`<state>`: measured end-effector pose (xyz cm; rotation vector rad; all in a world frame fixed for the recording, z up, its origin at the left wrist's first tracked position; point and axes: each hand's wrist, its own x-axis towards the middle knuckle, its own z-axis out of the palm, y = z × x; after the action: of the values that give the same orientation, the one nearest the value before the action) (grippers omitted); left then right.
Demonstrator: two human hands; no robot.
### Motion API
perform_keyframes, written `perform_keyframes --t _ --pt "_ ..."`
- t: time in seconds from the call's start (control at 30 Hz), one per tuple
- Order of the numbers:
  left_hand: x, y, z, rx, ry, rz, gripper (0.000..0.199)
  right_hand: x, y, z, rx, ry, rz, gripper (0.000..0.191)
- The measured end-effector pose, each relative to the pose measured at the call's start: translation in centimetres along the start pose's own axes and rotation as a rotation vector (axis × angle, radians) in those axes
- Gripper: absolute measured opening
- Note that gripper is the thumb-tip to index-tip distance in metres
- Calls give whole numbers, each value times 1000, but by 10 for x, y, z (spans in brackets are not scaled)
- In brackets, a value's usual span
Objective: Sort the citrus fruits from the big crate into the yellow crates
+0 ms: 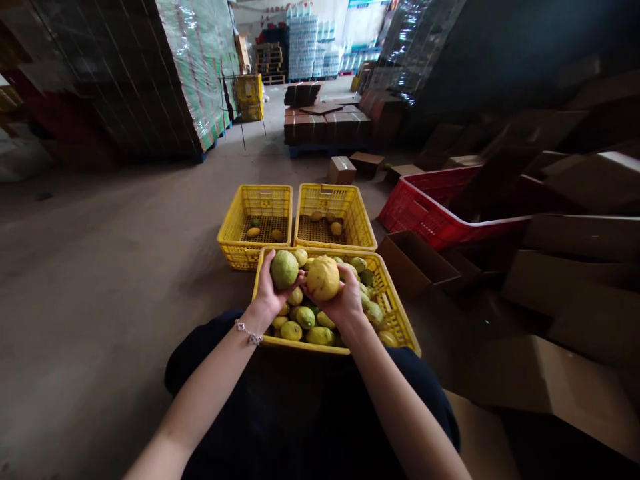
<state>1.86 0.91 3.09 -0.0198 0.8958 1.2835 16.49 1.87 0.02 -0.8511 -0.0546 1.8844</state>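
Observation:
My left hand [270, 287] is closed around a round green lemon [285, 270]. In my right hand [347, 300] rests a larger yellow lemon [323, 277] with bumpy skin, the fingers wrapped about its side and underside. Both hands are held close together above a wide yellow plastic crate [400, 313] between my knees. Several green and yellow-green lemons [320, 335] lie heaped in it, partly hidden by my hands and forearms.
Beyond the full crate stand two more yellow crates, the left one [230, 227] and the right one [360, 223], each with a few lemons. A red crate [420, 213], an open cardboard box [417, 260] and piled cartons [590, 393] crowd the right side. Concrete floor [125, 253] lies left.

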Motion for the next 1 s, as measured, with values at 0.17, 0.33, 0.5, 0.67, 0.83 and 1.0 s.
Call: perform_keyframes --t 0.17,0.33,0.5,0.67,0.83,1.0 --pt "-8 6 1 19 -137 31 45 -4 -5 4 -42 -125 -38 31" --pt "-8 8 2 -127 -134 72 43 -15 -9 10 -11 -181 -38 34" --pt "-4 6 1 -237 -246 113 37 -17 -5 11 101 -224 -143 41" --pt "-5 5 3 -173 -229 144 38 -11 -1 11 124 -275 -174 47" --pt "-3 -2 11 -396 -210 83 32 -8 3 14 223 -271 -222 43" --pt "3 -10 16 -445 -219 100 29 -4 8 20 300 -235 -245 40"
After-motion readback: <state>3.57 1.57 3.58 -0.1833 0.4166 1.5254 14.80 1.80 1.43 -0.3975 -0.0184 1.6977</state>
